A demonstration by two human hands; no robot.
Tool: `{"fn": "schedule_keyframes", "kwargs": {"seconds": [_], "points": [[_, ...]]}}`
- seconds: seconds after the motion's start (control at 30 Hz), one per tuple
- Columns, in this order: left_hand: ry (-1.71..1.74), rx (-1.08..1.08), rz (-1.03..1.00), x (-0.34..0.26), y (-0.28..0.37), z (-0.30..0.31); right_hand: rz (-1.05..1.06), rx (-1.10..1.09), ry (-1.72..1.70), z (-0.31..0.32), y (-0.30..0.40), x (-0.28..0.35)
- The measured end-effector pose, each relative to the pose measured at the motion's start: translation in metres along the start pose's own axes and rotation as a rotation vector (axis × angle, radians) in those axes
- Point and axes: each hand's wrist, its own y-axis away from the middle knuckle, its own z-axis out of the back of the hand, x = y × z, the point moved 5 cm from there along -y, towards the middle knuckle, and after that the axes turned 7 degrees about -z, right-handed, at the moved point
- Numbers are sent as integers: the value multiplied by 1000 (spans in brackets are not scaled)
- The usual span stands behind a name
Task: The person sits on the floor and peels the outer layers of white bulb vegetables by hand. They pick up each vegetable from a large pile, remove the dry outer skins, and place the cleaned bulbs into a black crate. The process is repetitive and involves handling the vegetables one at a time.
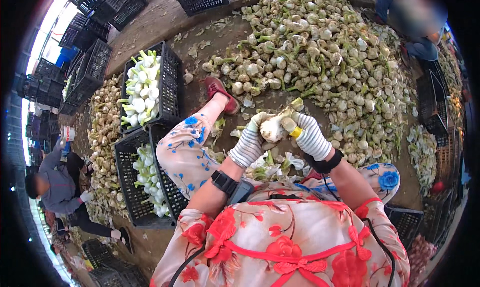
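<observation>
In front of me, above my lap, my left hand point(251, 139) in a striped knit glove grips one side of a garlic bulb point(273, 130) with soil on its roots and loose outer skin. My right hand point(309, 135), gloved alike with yellow tape round a finger, holds the bulb's other side near its green stem. Whether the right hand also holds a tool cannot be told. Peeled skins point(275, 167) lie on the ground below both hands. A large heap of untrimmed garlic point(311, 54) spreads beyond them.
At my left stand a black plastic crate point(170, 88) of clean white garlic and another crate point(125, 185), partly filled. Past them lies more garlic point(107, 137), beside a seated person point(62, 189). Another person point(422, 49) is at the upper right, near black crates point(431, 103).
</observation>
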Motion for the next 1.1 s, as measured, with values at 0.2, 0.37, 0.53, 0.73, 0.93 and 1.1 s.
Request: {"fn": "schedule_keyframes", "kwargs": {"seconds": [0.2, 0.37, 0.53, 0.73, 0.93, 1.1], "points": [[-208, 78, 67, 1, -6, 5, -150, 106, -259, 0, -1, -10], [-499, 390, -335, -20, -17, 3, -345, 161, -501, 0, -9, -30], [-1027, 178, -731, -33, 17, -17, -317, 152, -413, -13, -6, 5], [-339, 129, -299, -31, 3, -3, 56, -70, 243, 7, -30, -27], [-98, 255, -70, -24, -3, -25, -169, 88, -390, -2, -18, -15], [-1059, 45, -891, -28, 10, -23, -64, -93, -323, 5, -17, -25]]}}
